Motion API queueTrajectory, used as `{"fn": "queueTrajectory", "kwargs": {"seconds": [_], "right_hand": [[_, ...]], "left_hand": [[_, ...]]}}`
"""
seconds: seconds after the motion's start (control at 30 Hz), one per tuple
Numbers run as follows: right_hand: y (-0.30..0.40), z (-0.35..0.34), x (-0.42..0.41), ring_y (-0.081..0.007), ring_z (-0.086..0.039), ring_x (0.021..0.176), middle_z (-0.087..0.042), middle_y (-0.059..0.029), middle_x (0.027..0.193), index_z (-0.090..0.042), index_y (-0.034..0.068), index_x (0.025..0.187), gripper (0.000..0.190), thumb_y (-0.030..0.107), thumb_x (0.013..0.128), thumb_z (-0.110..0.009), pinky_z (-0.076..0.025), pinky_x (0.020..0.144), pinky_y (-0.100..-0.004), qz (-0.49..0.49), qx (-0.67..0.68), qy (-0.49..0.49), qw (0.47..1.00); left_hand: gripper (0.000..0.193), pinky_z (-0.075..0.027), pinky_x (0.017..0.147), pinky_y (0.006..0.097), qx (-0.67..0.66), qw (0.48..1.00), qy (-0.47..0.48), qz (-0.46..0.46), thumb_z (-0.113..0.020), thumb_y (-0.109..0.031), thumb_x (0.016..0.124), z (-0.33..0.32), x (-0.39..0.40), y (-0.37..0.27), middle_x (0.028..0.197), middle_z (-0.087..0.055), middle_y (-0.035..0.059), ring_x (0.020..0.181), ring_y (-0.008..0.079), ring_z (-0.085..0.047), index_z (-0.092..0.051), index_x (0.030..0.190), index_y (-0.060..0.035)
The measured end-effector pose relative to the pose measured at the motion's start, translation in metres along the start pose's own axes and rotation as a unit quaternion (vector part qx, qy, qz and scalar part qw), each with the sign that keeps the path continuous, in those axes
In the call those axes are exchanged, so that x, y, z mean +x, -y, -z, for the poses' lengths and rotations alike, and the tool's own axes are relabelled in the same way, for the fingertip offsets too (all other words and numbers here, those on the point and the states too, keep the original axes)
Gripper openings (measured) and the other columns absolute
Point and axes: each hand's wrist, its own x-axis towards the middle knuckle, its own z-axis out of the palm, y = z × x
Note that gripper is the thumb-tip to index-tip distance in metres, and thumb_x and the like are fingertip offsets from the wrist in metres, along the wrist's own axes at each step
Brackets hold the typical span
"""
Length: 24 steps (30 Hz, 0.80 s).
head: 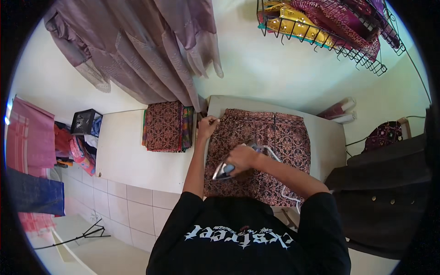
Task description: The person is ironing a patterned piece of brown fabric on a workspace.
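Observation:
A patterned brown-and-black cloth garment [292, 147], with a waistband-like strip along its far edge, lies spread flat before me. My right hand [242, 158] grips an electric iron [221, 172] over the garment's left-middle part, its tip pointing to the near left. Whether the soleplate touches the cloth cannot be told from above. From the iron a white cord [283, 190] runs to the right beneath my forearm. My left hand [208, 126] pinches the garment's far left corner between thumb and fingers.
Left of the padded board [326, 147], a stack of folded patterned cloths [163, 127] rests on a white table [120, 144]. Lilac dresses [147, 44] hang above. A wire rack [323, 34] holds fabrics. Dark garments [378, 192] hang at the right; a black basket [82, 122] stands far left.

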Motion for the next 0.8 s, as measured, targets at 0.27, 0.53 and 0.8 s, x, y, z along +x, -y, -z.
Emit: {"fn": "queueTrajectory", "kwargs": {"seconds": [0.27,0.53,0.8], "right_hand": [[-0.035,0.019,0.018,-0.0357,-0.07,0.071,-0.069,-0.0201,0.077,-0.071,0.004,0.089,0.051,0.054,0.084,-0.063,-0.058,0.069,-0.0444,-0.353,0.044,-0.235,0.904],[0.064,-0.026,-0.065,-0.0352,-0.07,0.071,-0.069,-0.0201,0.075,-0.072,0.007,0.088,0.044,0.05,0.078,-0.07,-0.057,0.068,-0.0457,-0.189,0.093,-0.079,0.974],[-0.052,-0.002,-0.061,-0.0351,-0.071,0.075,-0.07,-0.0212,0.082,-0.07,-0.001,0.088,0.053,0.051,0.08,-0.068,-0.058,0.07,-0.0447,-0.495,0.064,-0.25,0.829]], "left_hand": [[0.028,-0.051,0.078,0.0346,-0.042,0.997,0.059,-0.035,-0.074,-0.019,0.086,0.009,-0.007,0.004,0.096,-0.068,0.0091,0.09,0.0172,-0.064,-0.068,0.108,-0.0033],[0.013,-0.049,0.076,0.0387,0.086,0.993,-0.023,-0.079,-0.071,-0.006,0.084,0.001,-0.019,-0.001,0.094,-0.057,0.0115,0.081,0.0279,-0.059,-0.065,0.095,-0.0031],[0.039,-0.028,0.112,0.0487,0.3,0.923,-0.027,-0.239,-0.043,-0.031,0.103,-0.041,-0.066,-0.037,0.146,-0.042,0.0133,0.137,0.0354,-0.036,-0.052,0.139,-0.0176]]}}
